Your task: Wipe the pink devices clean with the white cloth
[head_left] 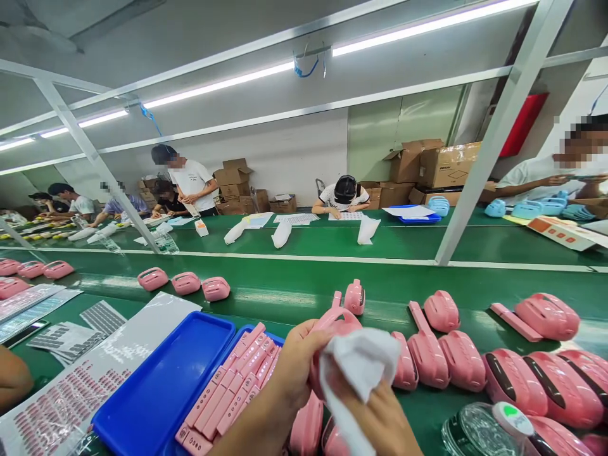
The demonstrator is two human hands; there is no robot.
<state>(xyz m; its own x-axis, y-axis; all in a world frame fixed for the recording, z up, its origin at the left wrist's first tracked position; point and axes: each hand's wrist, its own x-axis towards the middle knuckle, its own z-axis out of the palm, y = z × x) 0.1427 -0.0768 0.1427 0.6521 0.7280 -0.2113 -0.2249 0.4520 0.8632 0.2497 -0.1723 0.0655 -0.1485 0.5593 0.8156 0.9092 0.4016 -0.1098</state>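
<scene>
My left hand [294, 370] grips a pink plastic device [335, 320] at the bottom centre, just above the green belt. My right hand [380, 421] presses a white cloth [363, 361] against that pink device. More pink devices [463, 361] lie close on the right, and others [306, 430] sit under my hands. A blue tray [164, 386] lies left of my left hand. Beside it a second tray holds several pink strips [232, 389].
Sticker sheets [71, 386] lie at the left, where another person's arm [12, 377] rests. Three pink devices [185, 283] ride the green belt [285, 285]. Several people work at the far bench. Cardboard boxes [430, 163] stand behind. A clear container [475, 430] sits bottom right.
</scene>
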